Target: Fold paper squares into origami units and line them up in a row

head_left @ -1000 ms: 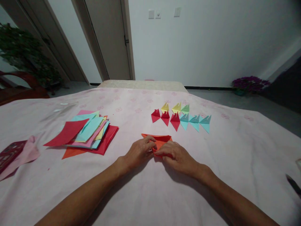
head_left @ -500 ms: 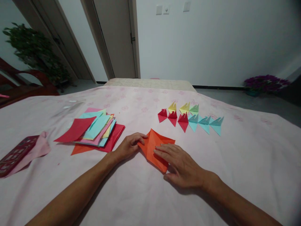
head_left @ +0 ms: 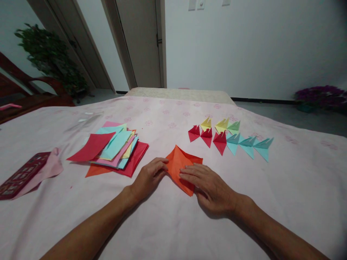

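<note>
A folded sheet of orange paper [head_left: 177, 164] lies on the table in front of me, with a corner pointing away and a raised fold along its upper right side. My left hand [head_left: 151, 175] pinches its left corner between thumb and fingers. Across the paper's right part rests my right hand [head_left: 210, 186], fingers stretched out flat on top, its thumb by the lower right edge. The right-hand fingers hide part of the sheet.
Left of my hands sits a pile of coloured paper [head_left: 116, 148]. A dark red patterned case [head_left: 24, 175] lies on pink cloth or paper [head_left: 55, 166] at far left. Several folded paper birds [head_left: 220, 142] stand in rows at the right on the pink tablecloth [head_left: 298, 187].
The view has shifted slightly, moving the scene rightward. The ridge on the orange paper's left side looks flatter. My right thumb has drawn in closer to the paper's edge.
</note>
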`<state>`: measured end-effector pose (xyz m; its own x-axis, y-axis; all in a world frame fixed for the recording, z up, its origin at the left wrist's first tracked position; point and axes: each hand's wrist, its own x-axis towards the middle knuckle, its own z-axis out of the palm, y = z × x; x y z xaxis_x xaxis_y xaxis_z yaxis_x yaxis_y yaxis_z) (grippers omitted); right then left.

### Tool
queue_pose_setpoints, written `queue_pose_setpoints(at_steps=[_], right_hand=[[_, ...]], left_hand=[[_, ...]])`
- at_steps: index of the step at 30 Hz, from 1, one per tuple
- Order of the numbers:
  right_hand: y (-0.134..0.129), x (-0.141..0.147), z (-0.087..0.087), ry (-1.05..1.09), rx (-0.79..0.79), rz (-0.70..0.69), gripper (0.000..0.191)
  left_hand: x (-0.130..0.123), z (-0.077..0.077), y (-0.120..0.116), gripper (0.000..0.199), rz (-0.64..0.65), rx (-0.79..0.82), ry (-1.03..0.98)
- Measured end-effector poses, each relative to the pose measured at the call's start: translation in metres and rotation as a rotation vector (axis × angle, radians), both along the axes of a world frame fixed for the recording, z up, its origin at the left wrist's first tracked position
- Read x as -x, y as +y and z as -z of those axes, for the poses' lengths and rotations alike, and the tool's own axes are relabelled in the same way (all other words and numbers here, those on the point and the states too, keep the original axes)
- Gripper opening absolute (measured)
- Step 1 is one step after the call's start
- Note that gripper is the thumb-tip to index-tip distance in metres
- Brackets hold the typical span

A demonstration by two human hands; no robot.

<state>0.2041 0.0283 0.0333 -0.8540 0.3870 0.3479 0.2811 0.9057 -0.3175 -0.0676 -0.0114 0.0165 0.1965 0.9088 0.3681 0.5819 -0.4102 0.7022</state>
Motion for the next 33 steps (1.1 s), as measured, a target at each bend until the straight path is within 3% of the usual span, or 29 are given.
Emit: queue_pose_setpoints(at_steps=[4, 9, 15, 20, 26, 33], right_hand=[[0.003, 0.003, -0.008, -0.056, -0.115, 0.067, 0.064], [0.001, 0.007, -0.001, 0.006, -0.294, 0.085, 0.03], [-0.007, 0.008, 0.013, -0.036, -0.173, 0.165, 0.028], [-0.006, 0.007, 0.01, 0.038, 0.008, 0.3, 0.021], [0.0, 0.009, 0.005, 0.119, 0.115, 0.356, 0.018], [0.009, 0.008, 0.004, 0.039, 0.193, 0.435, 0.03]], left_hand=[[-0.004, 0.001, 0.007, 0.008, -0.042, 0.066, -0.266], [-0.003, 0.001, 0.008, 0.009, 0.027, 0.062, -0.144], [0.007, 0.003, 0.003, 0.012, -0.03, 0.039, 0.068], [0.009, 0.0, 0.004, 0.017, -0.062, 0.011, 0.231], [0.008, -0.003, 0.004, 0.009, -0.055, 0.044, 0.251], [0.006, -0.002, 0.006, 0.007, -0.069, 0.022, 0.308]])
